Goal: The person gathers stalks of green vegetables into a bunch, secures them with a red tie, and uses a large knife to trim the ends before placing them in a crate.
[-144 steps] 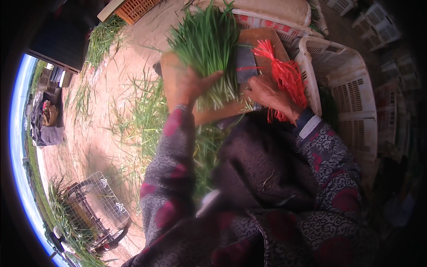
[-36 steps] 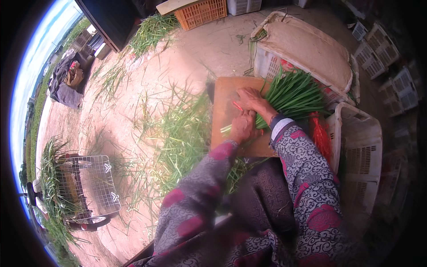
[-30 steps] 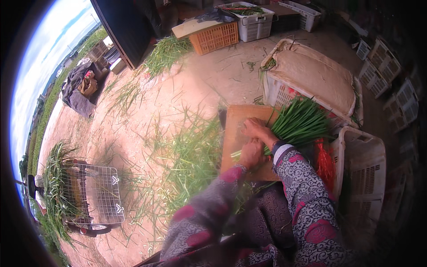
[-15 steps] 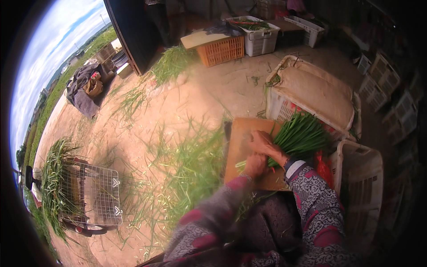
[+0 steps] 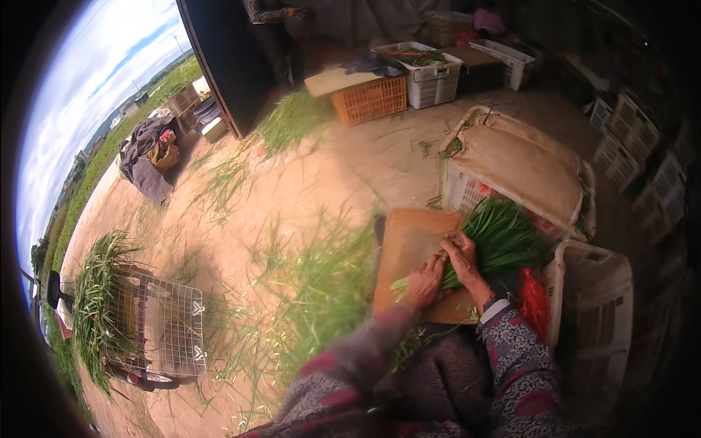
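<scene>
- in the head view, my left hand [image 5: 423,285] lies on the stalk end of the greens [image 5: 504,237], fingers bent.
- my right hand [image 5: 463,259] comes over them from the other side, fingers curled; its fingertips meet the left's above the stalks.
- whether either hand is clenched, or what the fingertips pinch, i cannot tell; they hide it.
- the greens lie on the board [image 5: 409,237] in front of me, pale ends to the left, leaves spreading past its right edge.
- red strips [image 5: 532,299] hang just right of the board, beside an upright white crate [image 5: 593,255].
- beyond the leaves stands a covered crate [image 5: 518,164] with a tan cloth on top.
- left of the board, loose trimmings [image 5: 321,292] litter the floor [image 5: 292,182].
- farther left is a cart [image 5: 171,325] with a wire rack, long leaves [image 5: 98,306] heaped at its side.
- at the back, an orange crate [image 5: 372,102] sits next to a white tub [image 5: 432,86] of greenery; another person [image 5: 272,33] stands near the dark door [image 5: 226,66].
</scene>
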{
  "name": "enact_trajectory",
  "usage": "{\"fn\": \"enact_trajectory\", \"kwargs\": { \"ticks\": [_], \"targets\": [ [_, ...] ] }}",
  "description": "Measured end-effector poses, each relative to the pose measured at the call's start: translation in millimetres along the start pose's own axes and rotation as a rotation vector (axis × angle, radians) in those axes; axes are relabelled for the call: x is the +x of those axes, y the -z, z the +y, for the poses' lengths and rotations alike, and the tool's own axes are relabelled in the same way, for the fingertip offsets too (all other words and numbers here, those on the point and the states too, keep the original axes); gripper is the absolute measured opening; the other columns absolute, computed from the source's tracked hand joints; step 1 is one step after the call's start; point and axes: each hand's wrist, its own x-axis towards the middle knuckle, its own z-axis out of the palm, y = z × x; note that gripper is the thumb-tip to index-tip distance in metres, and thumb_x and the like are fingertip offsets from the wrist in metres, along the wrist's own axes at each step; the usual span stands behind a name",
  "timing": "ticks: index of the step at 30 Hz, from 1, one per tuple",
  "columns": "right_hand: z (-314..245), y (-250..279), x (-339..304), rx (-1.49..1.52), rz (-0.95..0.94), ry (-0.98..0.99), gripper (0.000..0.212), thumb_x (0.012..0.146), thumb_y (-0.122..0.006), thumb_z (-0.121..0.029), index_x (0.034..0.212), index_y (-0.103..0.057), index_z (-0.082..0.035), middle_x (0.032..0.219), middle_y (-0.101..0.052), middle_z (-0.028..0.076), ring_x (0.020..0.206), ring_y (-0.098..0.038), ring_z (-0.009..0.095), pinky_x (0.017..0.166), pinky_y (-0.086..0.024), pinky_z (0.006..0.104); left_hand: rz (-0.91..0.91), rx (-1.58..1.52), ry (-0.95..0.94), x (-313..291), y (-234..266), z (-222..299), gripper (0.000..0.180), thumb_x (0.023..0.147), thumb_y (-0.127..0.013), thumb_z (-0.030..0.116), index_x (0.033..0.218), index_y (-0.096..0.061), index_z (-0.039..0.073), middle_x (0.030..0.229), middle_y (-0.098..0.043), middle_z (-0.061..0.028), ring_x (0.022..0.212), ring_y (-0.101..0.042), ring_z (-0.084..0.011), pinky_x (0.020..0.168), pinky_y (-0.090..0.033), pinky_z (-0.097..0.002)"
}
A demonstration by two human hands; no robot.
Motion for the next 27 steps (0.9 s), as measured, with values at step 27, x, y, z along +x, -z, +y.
{"fn": "enact_trajectory", "kwargs": {
  "ticks": [27],
  "targets": [
    [-99, 27, -59, -1.114, -0.197, 0.491, 0.018, 0.087, -0.068, -0.009, 0.104, -0.065, -0.003, 0.088, -0.069, 0.016, 0.082, -0.068, 0.038, 0.071, -0.054, 0.0444, -0.137, -0.018, 0.213, 14, 11, 5, 0.078, 0.074, -0.078, 0.047, 0.137, -0.051, 0.009, 0.112, -0.069, -0.0163, 0.101, -0.068, -0.0342, 0.080, -0.057, -0.0457]
  ]
}}
